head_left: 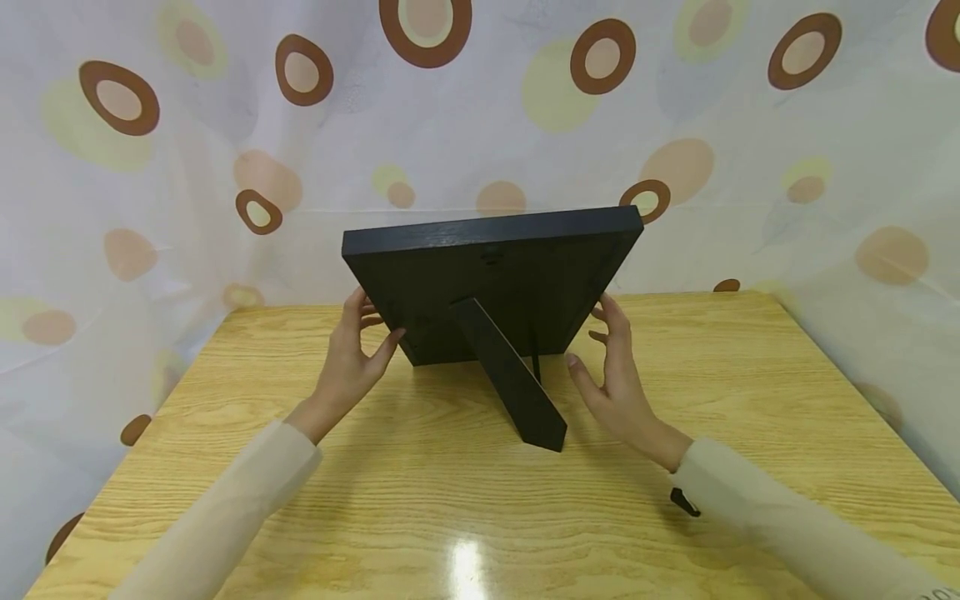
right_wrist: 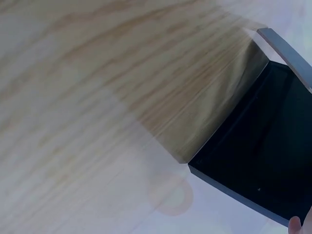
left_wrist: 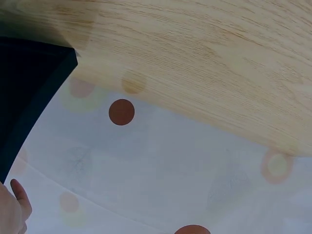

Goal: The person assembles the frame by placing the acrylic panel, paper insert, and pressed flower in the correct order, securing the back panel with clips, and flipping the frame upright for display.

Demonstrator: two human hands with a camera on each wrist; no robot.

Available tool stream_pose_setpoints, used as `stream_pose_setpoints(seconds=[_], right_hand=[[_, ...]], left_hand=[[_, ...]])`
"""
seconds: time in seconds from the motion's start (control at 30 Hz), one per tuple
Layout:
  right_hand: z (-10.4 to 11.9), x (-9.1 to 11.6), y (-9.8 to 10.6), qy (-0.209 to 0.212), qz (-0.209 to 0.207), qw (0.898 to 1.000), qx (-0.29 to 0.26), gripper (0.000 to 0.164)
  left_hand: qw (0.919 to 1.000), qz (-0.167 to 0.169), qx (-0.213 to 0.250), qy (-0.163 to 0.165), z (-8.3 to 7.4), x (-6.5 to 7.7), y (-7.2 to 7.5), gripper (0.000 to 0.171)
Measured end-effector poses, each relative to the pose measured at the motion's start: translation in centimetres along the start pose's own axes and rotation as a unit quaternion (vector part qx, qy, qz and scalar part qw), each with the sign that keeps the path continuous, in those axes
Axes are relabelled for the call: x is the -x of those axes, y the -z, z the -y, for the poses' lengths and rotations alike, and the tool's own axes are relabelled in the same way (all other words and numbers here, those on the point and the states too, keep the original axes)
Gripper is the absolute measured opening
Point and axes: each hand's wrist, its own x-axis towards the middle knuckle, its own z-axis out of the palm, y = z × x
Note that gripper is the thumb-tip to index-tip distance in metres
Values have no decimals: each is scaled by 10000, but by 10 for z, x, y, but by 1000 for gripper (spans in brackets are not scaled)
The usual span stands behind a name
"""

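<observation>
A black picture frame (head_left: pixel 420 292) stands on the wooden table with its back toward me, leaning away at the bottom. Its easel leg (head_left: pixel 510 375) is swung out and slants down to the tabletop. My left hand (head_left: pixel 352 358) holds the frame's left edge, thumb against the back and fingers partly hidden behind the side. On the right edge, the fingers of my right hand (head_left: pixel 618 392) are bent loosely beside the frame, and its thumb stands apart from it. The right wrist view shows the frame's dark back (right_wrist: pixel 258 146) with a fingertip at its lower edge.
A patterned curtain (head_left: pixel 480 150) hangs behind and beside the wood-grain table (head_left: pixel 420 508). Beside my right sleeve (head_left: pixel 750 500) is a small black item (head_left: pixel 684 502), too small to identify.
</observation>
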Motion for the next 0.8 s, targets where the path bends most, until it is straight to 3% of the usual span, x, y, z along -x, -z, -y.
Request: stream_pose_setpoints(seconds=[0.37,0.8], right_hand=[[-15,-13,7,-291,248,9983,-440,73],[-35,-38,11,-698,280,9949,-675,65]], left_hand=[[9991,233,-208,-279,-6,5,6,72],[9878,414,-267,-1474,-17,4,1,74]])
